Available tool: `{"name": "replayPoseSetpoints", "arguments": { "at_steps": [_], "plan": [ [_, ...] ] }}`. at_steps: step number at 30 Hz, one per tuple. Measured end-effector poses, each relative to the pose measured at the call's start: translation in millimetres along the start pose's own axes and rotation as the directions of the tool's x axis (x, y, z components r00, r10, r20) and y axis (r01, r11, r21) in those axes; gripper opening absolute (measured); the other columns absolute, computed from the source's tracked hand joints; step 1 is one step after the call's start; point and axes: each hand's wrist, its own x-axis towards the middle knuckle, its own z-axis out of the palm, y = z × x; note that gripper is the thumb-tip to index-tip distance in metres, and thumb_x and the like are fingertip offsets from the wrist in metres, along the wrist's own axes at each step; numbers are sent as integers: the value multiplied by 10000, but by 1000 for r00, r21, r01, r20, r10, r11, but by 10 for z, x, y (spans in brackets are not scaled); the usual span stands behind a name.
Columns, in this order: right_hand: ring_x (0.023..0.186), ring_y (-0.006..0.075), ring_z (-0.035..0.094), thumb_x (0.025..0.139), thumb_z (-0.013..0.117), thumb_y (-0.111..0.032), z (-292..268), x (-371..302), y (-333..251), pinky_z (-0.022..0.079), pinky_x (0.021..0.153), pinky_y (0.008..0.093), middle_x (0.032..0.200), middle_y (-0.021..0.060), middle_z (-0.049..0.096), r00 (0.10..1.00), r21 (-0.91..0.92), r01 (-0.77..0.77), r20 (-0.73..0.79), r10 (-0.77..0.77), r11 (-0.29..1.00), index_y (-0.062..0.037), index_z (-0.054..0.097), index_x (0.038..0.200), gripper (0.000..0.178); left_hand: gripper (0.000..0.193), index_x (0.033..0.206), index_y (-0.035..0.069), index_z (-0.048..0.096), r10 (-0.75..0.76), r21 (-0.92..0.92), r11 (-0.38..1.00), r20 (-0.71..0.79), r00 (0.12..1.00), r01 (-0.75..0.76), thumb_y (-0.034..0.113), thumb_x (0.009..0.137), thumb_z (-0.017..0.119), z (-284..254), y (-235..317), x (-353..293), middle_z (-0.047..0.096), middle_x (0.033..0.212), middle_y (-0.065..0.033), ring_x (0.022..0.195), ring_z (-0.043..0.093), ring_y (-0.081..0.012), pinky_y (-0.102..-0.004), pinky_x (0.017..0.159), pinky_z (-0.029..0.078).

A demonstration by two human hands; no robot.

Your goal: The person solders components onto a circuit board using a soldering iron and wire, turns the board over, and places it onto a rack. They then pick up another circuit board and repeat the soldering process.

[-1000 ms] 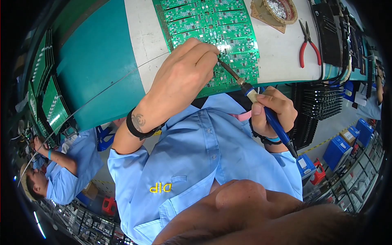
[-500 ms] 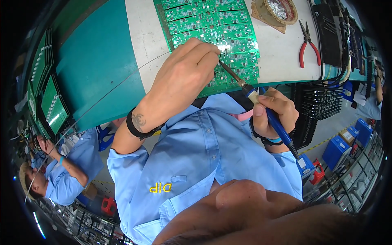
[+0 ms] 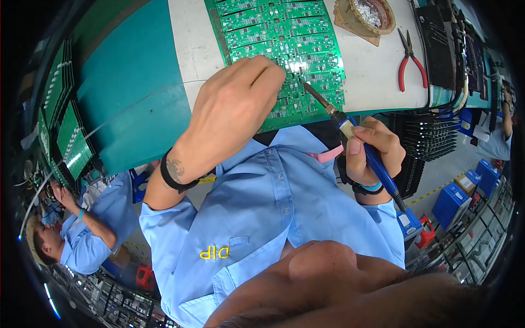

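Note:
My left hand (image 3: 235, 104) is closed over the left part of a green circuit board panel (image 3: 311, 46). A thin solder wire (image 3: 147, 95) runs in from the left and passes under this hand; the fingertips that pinch it are hidden. In my right hand (image 3: 377, 150) is a soldering iron (image 3: 374, 164) with a blue handle, gripped like a pen. Its dark tip points up and left over the panel, just right of my left fingers. Whether the tip touches the board, I cannot tell. Small components cover the panel in repeated rows.
Red-handled pliers (image 3: 411, 63) lie right of the panel. Behind them stands a round container of silvery scraps (image 3: 377, 16). Green boards (image 3: 74, 139) stand in a rack at far left. A co-worker (image 3: 90, 229) sits at lower left. Black racks (image 3: 429, 134) stand beyond my right hand.
My left hand has shifted a little left and toward me. The iron has moved slightly right, so its tip is farther from my left fingers. The wire now bows upward.

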Motion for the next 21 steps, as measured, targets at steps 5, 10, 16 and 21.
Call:
{"name": "replayPoseSetpoints", "arguments": {
  "at_steps": [5, 10, 16, 21],
  "plan": [
    [562, 204, 607, 890, 714, -55, 5, 0, 17, 522, 597, 322, 712, 142, 651, 1000, -10, -3, 6, 3, 1000, 44, 591, 976, 180, 169, 945, 5, 577, -101, -88, 991, 31, 994, 104, -30, 835, 701, -68, -20, 97, 605, 930, -133, 850, 616, -350, -430, 750, 524],
    [603, 214, 622, 910, 694, -63, 18, -21, 64, 545, 656, 348, 738, 147, 647, 1000, -5, -26, 14, 26, 1000, 42, 582, 1014, 186, 158, 950, 0, 598, 71, -102, 992, -7, 997, -71, -43, 841, 704, 4, -180, 194, 642, 950, -118, 868, 626, -339, -415, 763, 525],
    [597, 218, 610, 911, 690, -47, 52, 17, 76, 529, 625, 340, 747, 153, 643, 999, 8, -20, 29, 20, 1000, 48, 577, 1013, 180, 186, 900, 0, 587, 127, -94, 988, 3, 992, -126, -50, 767, 706, 68, -233, 216, 604, 900, -116, 900, 596, -318, -417, 774, 528],
    [571, 210, 586, 912, 685, -36, 76, 33, 99, 502, 583, 327, 743, 157, 639, 999, 28, -18, 31, 17, 999, 58, 571, 1007, 175, 201, 906, -2, 605, 124, -104, 987, 26, 992, -121, -47, 745, 717, 87, -241, 226, 615, 891, -104, 907, 599, -305, -411, 781, 533]
  ]
}}
